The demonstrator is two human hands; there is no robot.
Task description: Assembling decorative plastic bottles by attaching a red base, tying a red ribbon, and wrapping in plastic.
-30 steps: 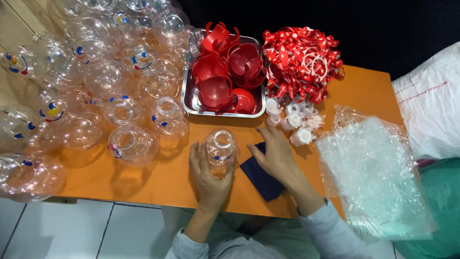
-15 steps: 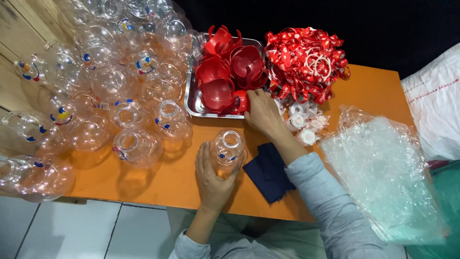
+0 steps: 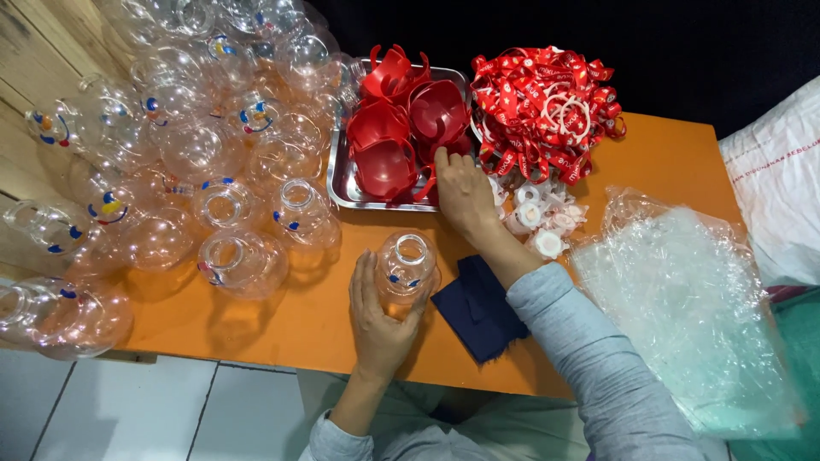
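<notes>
Left hand (image 3: pixel 378 320) gripped jar (image 3: pixel 406 266) loosely (could tip), right hand (image 3: pixel 461 189), fingers curled into tray (image 3: pixel 340 183), might snag stacked lids (image 3: pixel 397 128).

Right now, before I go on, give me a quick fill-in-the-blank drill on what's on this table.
1. The left hand holds a clear plastic ____ upright on the orange table.
2. The right hand reaches into the metal tray of ____ caps.
3. The dark blue cloth lies under the right ____.
4. The heap of red ribbons lies to the ____ of the tray.

Missing words: jar; red; forearm; right
</notes>
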